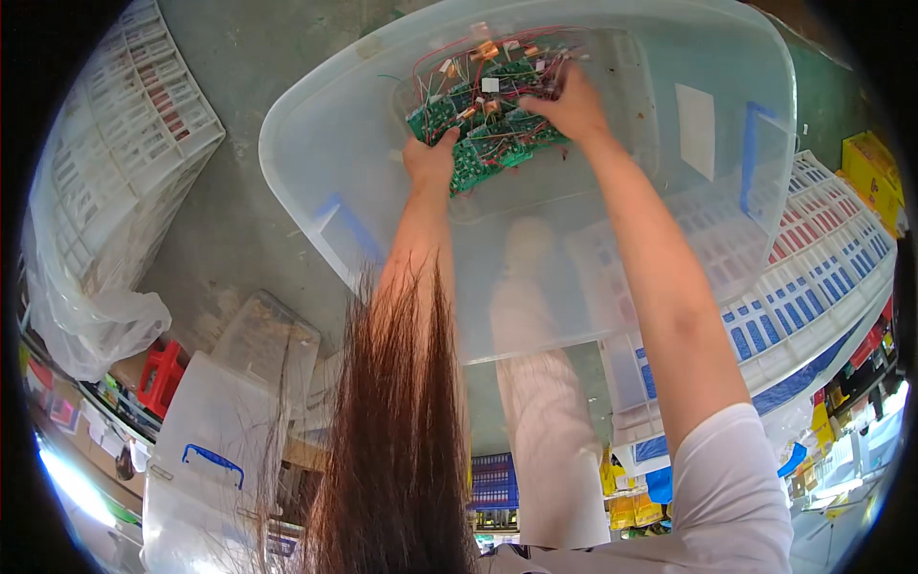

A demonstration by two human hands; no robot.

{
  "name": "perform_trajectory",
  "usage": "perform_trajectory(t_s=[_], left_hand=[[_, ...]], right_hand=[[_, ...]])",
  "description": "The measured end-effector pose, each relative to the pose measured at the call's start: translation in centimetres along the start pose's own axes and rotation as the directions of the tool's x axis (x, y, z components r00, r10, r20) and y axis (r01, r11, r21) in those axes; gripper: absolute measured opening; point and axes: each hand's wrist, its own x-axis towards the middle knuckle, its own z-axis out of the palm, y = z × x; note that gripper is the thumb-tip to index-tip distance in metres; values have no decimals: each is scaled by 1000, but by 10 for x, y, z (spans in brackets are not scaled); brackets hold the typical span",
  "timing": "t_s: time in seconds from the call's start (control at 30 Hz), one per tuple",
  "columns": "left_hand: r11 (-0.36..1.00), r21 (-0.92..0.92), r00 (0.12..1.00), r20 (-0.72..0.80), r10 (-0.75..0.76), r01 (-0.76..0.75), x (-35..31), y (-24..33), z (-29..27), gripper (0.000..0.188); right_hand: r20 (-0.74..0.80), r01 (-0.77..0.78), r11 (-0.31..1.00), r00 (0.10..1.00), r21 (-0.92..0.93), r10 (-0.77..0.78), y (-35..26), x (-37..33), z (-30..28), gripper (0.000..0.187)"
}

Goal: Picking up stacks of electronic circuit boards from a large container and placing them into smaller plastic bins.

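Inside a large translucent plastic tub (535,330) lies a bunch of green circuit boards (483,165) with red wires, small copper-coloured coils and white connectors on them. My left hand (430,163) grips the near left edge of the boards, its thumb on top. At their right end my right hand (577,107) is closed around the boards and some of their wires; part of its fingers is hidden behind them. Both forearms reach over the near rim of the tub. Long hair hangs over much of my left arm.
A white slatted plastic crate (124,143) stands at the far left, with a crumpled clear bag (105,325) by it. On the right are white crates (794,316) with blue and red contents, and a yellow box (872,177). A white container with a blue handle (215,464) is lower left.
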Motion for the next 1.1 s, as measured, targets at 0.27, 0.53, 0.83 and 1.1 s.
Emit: perform_trajectory(t_s=[0.27,0.53,0.83,1.1], left_hand=[[996,74,998,-37,-43,46,7,-5,2,35],[916,400,984,-172,47,27,-12,40,10,32],[967,254,982,-176,62,-15,-25,54,47,36],[978,207,993,-122,-3,29,0,17,-3,59]], right_hand=[[132,497,700,851,-514,-508,-47,-75,68,57],[199,441,697,893,-566,-403,-55,-73,95,61],[161,375,706,922,-601,-352,-53,-71,91,65],[-475,-132,983,878,-130,55,-5,-51,34,64]])
